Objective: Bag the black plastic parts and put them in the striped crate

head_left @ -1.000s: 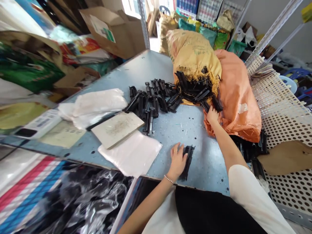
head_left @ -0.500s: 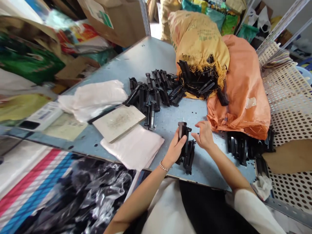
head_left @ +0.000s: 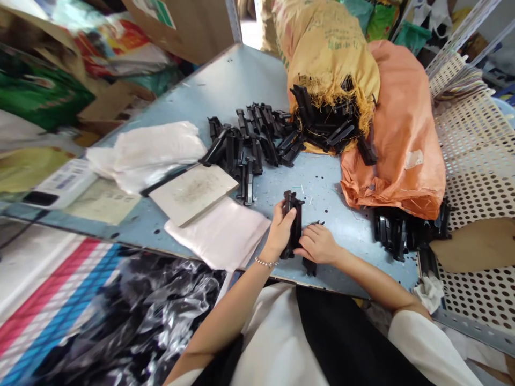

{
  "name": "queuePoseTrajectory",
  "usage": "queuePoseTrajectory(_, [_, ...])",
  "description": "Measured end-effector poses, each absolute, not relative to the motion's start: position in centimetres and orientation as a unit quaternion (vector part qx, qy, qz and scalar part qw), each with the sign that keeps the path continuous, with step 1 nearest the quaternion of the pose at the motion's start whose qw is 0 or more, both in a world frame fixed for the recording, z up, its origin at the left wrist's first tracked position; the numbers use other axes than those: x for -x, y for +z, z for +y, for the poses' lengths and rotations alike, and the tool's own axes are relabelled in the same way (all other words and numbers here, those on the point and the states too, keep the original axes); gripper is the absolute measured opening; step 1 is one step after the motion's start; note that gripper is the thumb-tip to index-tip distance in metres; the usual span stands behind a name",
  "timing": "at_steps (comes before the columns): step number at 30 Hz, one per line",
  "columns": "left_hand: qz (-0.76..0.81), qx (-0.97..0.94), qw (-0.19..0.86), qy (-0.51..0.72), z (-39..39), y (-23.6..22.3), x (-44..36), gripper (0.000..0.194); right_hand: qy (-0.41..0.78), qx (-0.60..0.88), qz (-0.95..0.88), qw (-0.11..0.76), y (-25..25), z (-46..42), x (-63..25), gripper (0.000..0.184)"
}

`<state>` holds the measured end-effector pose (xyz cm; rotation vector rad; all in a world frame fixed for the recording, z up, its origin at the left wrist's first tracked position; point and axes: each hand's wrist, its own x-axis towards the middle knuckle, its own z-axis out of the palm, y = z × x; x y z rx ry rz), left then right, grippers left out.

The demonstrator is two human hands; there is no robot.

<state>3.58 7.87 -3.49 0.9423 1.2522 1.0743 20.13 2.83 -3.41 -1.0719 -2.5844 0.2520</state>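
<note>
Left hand (head_left: 280, 231) closed around a black piece (head_left: 296, 222), perhaps two side by side, over the near part of the table (head_left: 333, 195). Right hand (head_left: 321, 244), a moment ago raised and apart with fingers spread, is now down over a second piece (head_left: 309, 266); I can't tell whether it grips. Both hands now seem engaged with the pieces, close together.

Held piece: long axis runs away from the body, far end leaning slightly right; can't tell if it touches the table. Second piece lies roughly parallel.

Further out: a beige board (head_left: 195, 193) on a white packet (head_left: 225, 236) to the left; beyond, a heap of similar parts (head_left: 230, 153) by the yellow sack's (head_left: 333, 59) open mouth, orange bag (head_left: 406, 134) beside it.
</note>
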Motion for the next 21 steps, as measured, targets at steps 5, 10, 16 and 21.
queuePoseTrajectory(5, [0.569, -0.498, 0.533, 0.379, 5.9, -7.3, -4.4, 0.037, 0.034, 0.561, -0.814, 0.144, -1.8, 11.5, -26.4, 0.046])
queuePoseTrajectory(10, [0.565, -0.623, 0.397, 0.367, 2.9, -10.8, -5.9, 0.050, -0.149, 0.802, -0.572, 0.091, 1.1, 20.8, -36.1, 0.047])
queuePoseTrajectory(16, [0.538, -0.648, 0.371, 0.392, 4.1, -10.0, -5.1, 0.054, -0.132, 0.830, -0.542, 0.024, 0.9, 21.4, -40.0, 0.046])
queuePoseTrajectory(21, [0.487, -0.656, 0.389, 0.425, 5.7, -7.7, -5.3, 0.050, -0.070, 0.832, -0.551, -0.009, -1.6, 19.0, -39.7, 0.039])
